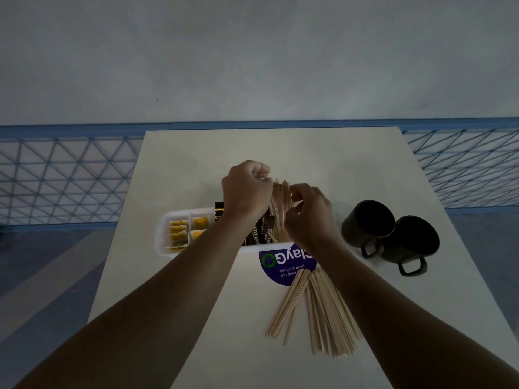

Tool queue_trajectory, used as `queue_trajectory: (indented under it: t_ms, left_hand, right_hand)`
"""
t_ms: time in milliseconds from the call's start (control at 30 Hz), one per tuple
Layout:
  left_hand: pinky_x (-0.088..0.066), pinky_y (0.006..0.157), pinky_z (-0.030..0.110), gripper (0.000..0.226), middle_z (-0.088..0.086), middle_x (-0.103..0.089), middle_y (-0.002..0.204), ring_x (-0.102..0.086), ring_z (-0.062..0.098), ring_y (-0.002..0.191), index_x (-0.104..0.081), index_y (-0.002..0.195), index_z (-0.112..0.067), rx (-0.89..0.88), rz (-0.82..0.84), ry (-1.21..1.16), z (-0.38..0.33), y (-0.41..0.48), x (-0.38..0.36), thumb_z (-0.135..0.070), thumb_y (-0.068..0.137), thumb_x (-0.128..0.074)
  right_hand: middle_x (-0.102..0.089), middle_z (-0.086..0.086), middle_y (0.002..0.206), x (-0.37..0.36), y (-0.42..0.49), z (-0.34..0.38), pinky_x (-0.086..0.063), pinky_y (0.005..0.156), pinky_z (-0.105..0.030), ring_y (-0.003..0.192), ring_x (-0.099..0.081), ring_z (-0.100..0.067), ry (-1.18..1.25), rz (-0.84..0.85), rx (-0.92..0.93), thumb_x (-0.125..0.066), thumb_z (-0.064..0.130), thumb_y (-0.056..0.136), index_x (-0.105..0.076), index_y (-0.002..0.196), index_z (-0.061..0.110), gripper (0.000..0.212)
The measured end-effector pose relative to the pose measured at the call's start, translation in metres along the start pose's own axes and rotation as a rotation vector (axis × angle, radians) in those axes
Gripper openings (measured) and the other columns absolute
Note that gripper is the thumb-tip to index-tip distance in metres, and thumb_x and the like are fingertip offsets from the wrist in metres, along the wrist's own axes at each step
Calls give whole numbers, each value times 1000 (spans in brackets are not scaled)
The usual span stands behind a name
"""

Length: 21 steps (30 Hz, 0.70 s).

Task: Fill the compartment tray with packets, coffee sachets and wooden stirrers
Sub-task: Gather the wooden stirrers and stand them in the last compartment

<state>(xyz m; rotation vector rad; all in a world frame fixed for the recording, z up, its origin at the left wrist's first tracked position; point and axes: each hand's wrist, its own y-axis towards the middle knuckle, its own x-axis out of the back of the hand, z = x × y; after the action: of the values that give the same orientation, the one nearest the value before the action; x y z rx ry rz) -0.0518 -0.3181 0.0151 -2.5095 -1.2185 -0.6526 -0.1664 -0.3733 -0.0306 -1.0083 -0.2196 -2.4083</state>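
Together, both hands' fingers (302,192) clasp upright stirrers (280,209) above the tray (164,234); table (280,153) beyond lies bare.

Light was dim. I faced a plain grey wall (252,51) beyond the table's (196,164) far edge. Blue lattice railing (64,175) ran behind both far corners. Grey-blue floor (42,276) lay off the left edge.

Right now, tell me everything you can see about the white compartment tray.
The white compartment tray looks like plastic, long, with rounded corners, lying flat on the table. Its left compartments hold yellow packets, the middle dark coffee sachets, and upright wooden stirrers stand further right, gripped by the left hand and right hand. Forearms hide its right end.
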Motion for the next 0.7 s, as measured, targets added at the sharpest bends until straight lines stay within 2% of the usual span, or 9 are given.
queue_trajectory:
  t_ms: [100,233,333,433,567,633,700]
  left_hand:
    - [-48,78,16,17,-8,-70,89,-63,4,82,-73,100,-17,6,-15,13,1,-3,7,-12,86,-66]
    - [-54,87,29,13,-8,-69,87,-65,9,87,-74,95,-17,34,-5,26,3,-7,14,-14,86,-66]
    - [-58,85,35,9,-5,-73,86,-69,14,84,-73,87,-19,67,56,27,7,-13,18,-15,86,-65]
    - [-60,78,37,10,-3,-73,83,-71,15,80,-72,80,-21,109,119,21,11,-19,20,-16,86,-65]
    - [-59,57,28,8,3,-72,75,-69,12,61,-70,92,-14,155,175,-46,14,-27,19,-18,91,-63]
    - [-59,56,28,10,4,-73,74,-71,14,62,-68,95,-14,168,198,-84,15,-28,17,-21,93,-62]
    - [-62,65,36,13,4,-74,75,-73,17,67,-66,95,-15,181,225,-120,17,-27,14,-27,93,-61]
  right_hand:
    - [-61,1,107,7,-7,2,-52,75,-25,93,-60,-15,12,78,14,-65,5,79,-62,113,15,36]
    - [-68,2,102,12,-15,0,-40,60,-12,88,-61,-10,-86,288,80,-70,13,84,-68,105,16,22]
    - [-69,7,107,11,-20,-5,-41,59,-12,90,-62,-8,-137,386,60,-79,23,78,-69,109,21,33]
    - [-71,10,102,6,-24,-6,-43,60,-15,87,-65,-6,-128,340,69,-77,38,81,-72,104,27,26]
    - [-74,5,100,3,-27,-4,-36,61,-12,82,-63,-7,-95,244,88,-66,34,93,-76,100,26,14]
    - [-73,3,97,6,-26,-1,-31,56,-12,75,-59,-7,-104,174,72,-62,31,96,-76,104,24,18]
    - [-72,2,90,9,-23,0,-29,51,-13,65,-54,-4,-112,130,58,-59,29,97,-76,104,21,20]
